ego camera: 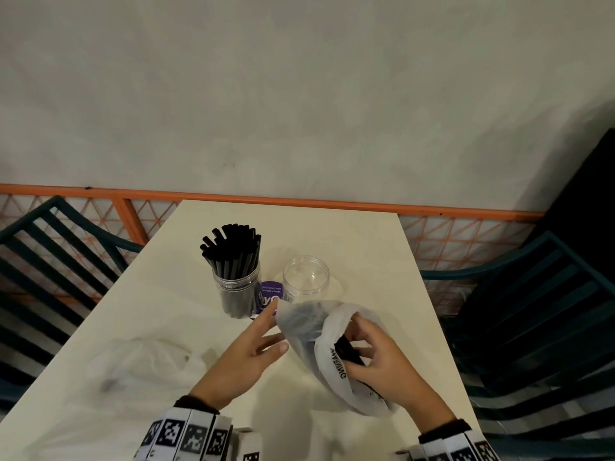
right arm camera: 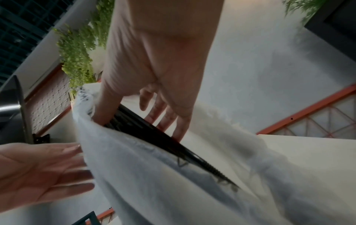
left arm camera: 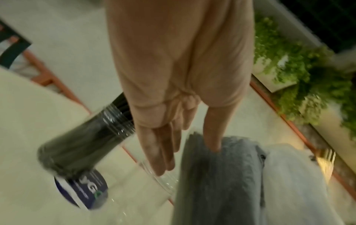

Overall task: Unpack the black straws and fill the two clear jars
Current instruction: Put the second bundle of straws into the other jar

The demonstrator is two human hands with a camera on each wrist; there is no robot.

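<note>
One clear jar [ego camera: 238, 287] [left arm camera: 82, 144] at the table's middle stands packed with black straws. Just right of it is an empty clear jar [ego camera: 306, 277]. In front of them a white translucent bag [ego camera: 299, 324] [left arm camera: 221, 182] [right arm camera: 154, 190] is held up off the table. My right hand [ego camera: 361, 351] [right arm camera: 138, 127] reaches into its mouth, thumb and fingers gripping a bundle of black straws [ego camera: 349, 352] [right arm camera: 173, 146]. My left hand [ego camera: 276, 327] [left arm camera: 185, 155] is flat, straight fingers touching the bag's left side. Most of the bundle is veiled by the bag.
An empty crumpled plastic bag [ego camera: 143, 364] lies at the table's front left. A purple round sticker [ego camera: 270, 292] sits between the jars. Dark green chairs flank the table at left [ego camera: 50, 261] and right [ego camera: 532, 311]. An orange railing [ego camera: 299, 202] runs behind the far edge.
</note>
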